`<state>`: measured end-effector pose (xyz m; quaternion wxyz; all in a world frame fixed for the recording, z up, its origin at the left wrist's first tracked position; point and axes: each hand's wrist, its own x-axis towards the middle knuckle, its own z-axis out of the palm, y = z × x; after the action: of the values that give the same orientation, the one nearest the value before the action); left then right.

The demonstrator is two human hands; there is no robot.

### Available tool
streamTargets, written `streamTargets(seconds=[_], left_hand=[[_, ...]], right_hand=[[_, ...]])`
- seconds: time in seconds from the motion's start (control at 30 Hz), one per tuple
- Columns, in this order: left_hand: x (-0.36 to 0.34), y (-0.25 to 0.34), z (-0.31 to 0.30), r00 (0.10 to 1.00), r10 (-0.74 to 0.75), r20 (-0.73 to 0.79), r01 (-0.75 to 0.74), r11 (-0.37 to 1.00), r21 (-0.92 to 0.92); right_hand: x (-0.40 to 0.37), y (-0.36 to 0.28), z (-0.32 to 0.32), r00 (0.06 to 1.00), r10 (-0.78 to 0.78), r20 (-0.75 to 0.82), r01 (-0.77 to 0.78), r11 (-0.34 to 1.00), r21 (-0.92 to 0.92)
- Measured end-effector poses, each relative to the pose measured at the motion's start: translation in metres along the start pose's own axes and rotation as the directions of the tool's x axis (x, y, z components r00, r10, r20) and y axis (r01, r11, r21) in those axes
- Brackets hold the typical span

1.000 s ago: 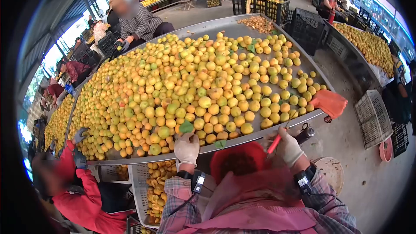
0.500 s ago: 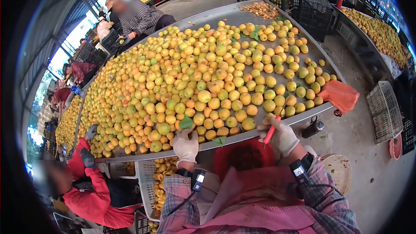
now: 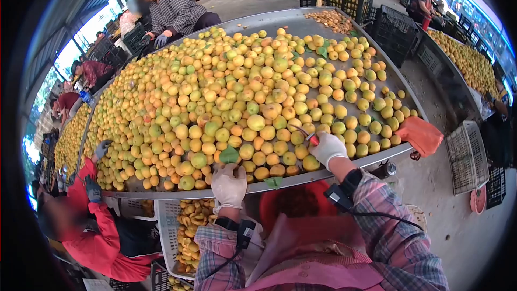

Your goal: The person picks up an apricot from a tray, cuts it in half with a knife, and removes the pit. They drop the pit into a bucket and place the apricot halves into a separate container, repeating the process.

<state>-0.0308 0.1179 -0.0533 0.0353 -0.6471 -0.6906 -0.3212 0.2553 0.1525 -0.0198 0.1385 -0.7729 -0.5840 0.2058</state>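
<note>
Yellow-orange apricots (image 3: pixel 215 97) cover a broad metal table (image 3: pixel 396 70) in front of me. My left hand (image 3: pixel 229 187), in a pale glove, is at the table's near edge with its fingers curled among the closest fruit; what they hold, if anything, is hidden. A green leaf (image 3: pixel 229 155) lies just beyond it. Out over the fruit to the right, my gloved right hand (image 3: pixel 328 150) is closed around a red-handled tool (image 3: pixel 313 140), whose thin curved metal tip reaches in among the apricots. Most of the handle is covered by the glove.
Below the edge are a red basin (image 3: pixel 269 205) and a white crate (image 3: pixel 168 226) of split fruit. An orange cloth (image 3: pixel 420 136) hangs at the right corner. A co-worker in a red jacket (image 3: pixel 116 248) sits at left; another person (image 3: pixel 175 13) sits across the table.
My right hand has moved from beside the table's edge, above the basin, up and left over the apricots, taking the red-handled tool along. My left hand stays at the edge.
</note>
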Motion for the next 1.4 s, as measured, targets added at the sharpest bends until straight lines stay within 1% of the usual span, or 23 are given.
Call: streamTargets(seconds=[0.13, 0.23, 0.3, 0.33, 0.37, 0.4, 0.43, 0.5, 0.53, 0.6, 0.63, 0.67, 0.7, 0.73, 0.8, 0.9, 0.93, 1.0, 1.13, 1.2, 1.27, 1.33, 1.4], left_hand=[[0.002, -0.002, -0.001, 1.0, 0.018, -0.004, -0.018, 1.0, -0.006], [0.001, -0.003, 0.0, 0.999, 0.03, -0.022, -0.03, 1.0, -0.004], [0.002, -0.002, -0.003, 0.999, 0.038, -0.034, -0.038, 0.999, -0.025], [0.002, -0.003, -0.002, 0.999, 0.033, -0.04, -0.035, 0.999, -0.033], [0.001, -0.004, -0.002, 0.999, 0.034, -0.022, -0.035, 0.999, -0.037], [0.002, -0.004, -0.003, 0.999, 0.038, -0.005, -0.038, 0.998, -0.041], [0.002, -0.003, -0.005, 0.999, 0.04, -0.011, -0.041, 0.998, -0.048], [0.001, -0.001, -0.011, 0.998, -0.005, 0.069, 0.014, 0.993, -0.121], [-0.001, -0.004, -0.011, 0.998, 0.003, 0.066, 0.006, 0.993, -0.12], [-0.003, -0.01, -0.006, 0.994, -0.016, -0.11, -0.033, 0.906, -0.423], [-0.011, -0.004, -0.012, 0.989, -0.125, -0.08, 0.045, 0.765, -0.643], [-0.02, 0.002, -0.02, 0.99, -0.14, 0.034, 0.118, 0.65, -0.75], [-0.034, 0.009, -0.03, 0.959, -0.128, 0.253, 0.282, 0.526, -0.802], [-0.048, 0.025, -0.051, 0.885, -0.091, 0.458, 0.454, 0.393, -0.8], [-0.07, 0.049, -0.072, 0.659, 0.227, 0.717, 0.749, -0.111, -0.654], [-0.083, 0.07, -0.097, 0.554, 0.507, 0.661, 0.822, -0.203, -0.532], [-0.083, 0.075, -0.105, 0.555, 0.502, 0.663, 0.821, -0.204, -0.533], [-0.083, 0.08, -0.113, 0.623, 0.392, 0.677, 0.747, -0.04, -0.664], [-0.092, 0.075, -0.111, 0.647, 0.348, 0.678, 0.752, -0.148, -0.642], [-0.097, 0.067, -0.106, 0.634, 0.356, 0.687, 0.768, -0.187, -0.612], [-0.101, 0.059, -0.1, 0.624, 0.363, 0.692, 0.78, -0.229, -0.583], [-0.104, 0.056, -0.095, 0.577, 0.397, 0.714, 0.817, -0.28, -0.504], [-0.105, 0.062, -0.094, 0.579, 0.405, 0.707, 0.815, -0.298, -0.497]], right_hand=[[0.014, 0.008, 0.025, 1.0, 0.01, 0.03, -0.008, 0.998, -0.062], [0.011, 0.017, 0.02, 0.998, -0.062, -0.028, 0.062, 0.998, 0.012], [0.003, 0.02, 0.008, 0.984, -0.162, -0.071, 0.175, 0.957, 0.233], [-0.008, 0.016, -0.003, 0.983, -0.167, -0.075, 0.179, 0.958, 0.224], [-0.027, 0.008, -0.019, 0.994, -0.089, 0.067, 0.034, 0.814, 0.579], [-0.045, 0.001, -0.034, 0.972, -0.07, 0.226, -0.152, 0.543, 0.826], [-0.063, -0.004, -0.044, 0.974, -0.07, 0.217, -0.145, 0.546, 0.825], [-0.097, -0.011, -0.055, 0.943, -0.192, 0.271, -0.223, 0.236, 0.946], [-0.109, -0.011, -0.054, 0.945, -0.191, 0.264, -0.219, 0.229, 0.948], [-0.133, -0.009, -0.05, 0.929, -0.25, 0.274, -0.207, 0.264, 0.942], [-0.145, -0.011, -0.047, 0.938, -0.247, 0.243, -0.18, 0.249, 0.952], [-0.154, -0.014, -0.046, 0.94, -0.243, 0.24, -0.183, 0.234, 0.955], [-0.164, -0.017, -0.044, 0.939, -0.25, 0.236, -0.174, 0.245, 0.954], [-0.172, -0.017, -0.041, 0.937, -0.259, 0.234, -0.166, 0.26, 0.951], [-0.181, -0.018, -0.033, 0.923, -0.269, 0.274, -0.193, 0.291, 0.937], [-0.193, -0.027, -0.021, 0.914, -0.324, 0.246, -0.164, 0.26, 0.952], [-0.197, -0.029, -0.021, 0.911, -0.327, 0.25, -0.168, 0.26, 0.951], [-0.203, -0.035, -0.023, 0.898, -0.336, 0.283, -0.18, 0.306, 0.935], [-0.207, -0.034, -0.021, 0.904, -0.339, 0.261, -0.153, 0.312, 0.938], [-0.207, -0.031, -0.024, 0.947, -0.236, 0.22, -0.108, 0.409, 0.906], [-0.205, -0.025, -0.021, 0.947, -0.19, 0.258, -0.171, 0.381, 0.909], [-0.21, -0.025, -0.027, 0.926, -0.201, 0.32, -0.261, 0.272, 0.926], [-0.216, -0.031, -0.031, 0.928, -0.235, 0.288, -0.219, 0.281, 0.935]])
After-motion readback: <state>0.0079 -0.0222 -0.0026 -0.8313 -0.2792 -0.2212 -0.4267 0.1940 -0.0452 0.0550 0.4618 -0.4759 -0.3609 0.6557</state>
